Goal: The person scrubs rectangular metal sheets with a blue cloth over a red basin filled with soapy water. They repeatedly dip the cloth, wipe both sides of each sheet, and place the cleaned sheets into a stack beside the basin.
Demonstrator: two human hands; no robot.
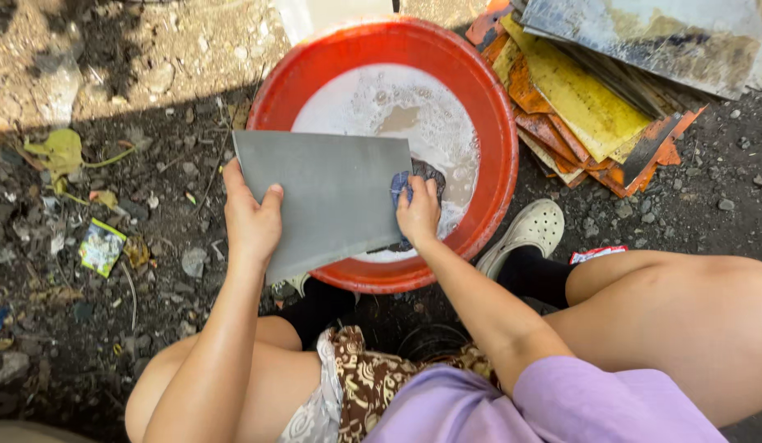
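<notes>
The left hand (251, 220) grips the grey sheet (331, 197) by its edge; the right hand (418, 212) presses a cloth (401, 187) on it. The sheet looks thin, stiff and likely slippery from the soapy basin (496, 123), so holding its edges seems safest.

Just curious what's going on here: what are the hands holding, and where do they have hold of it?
The left hand holds a grey flat panel by its left edge, over the red basin. The right hand presses a dark scrubbing pad against the panel's right edge.

Left hand (251, 220) holds grey sheet (336, 197); right hand (418, 215) presses cloth (415, 179).
</notes>
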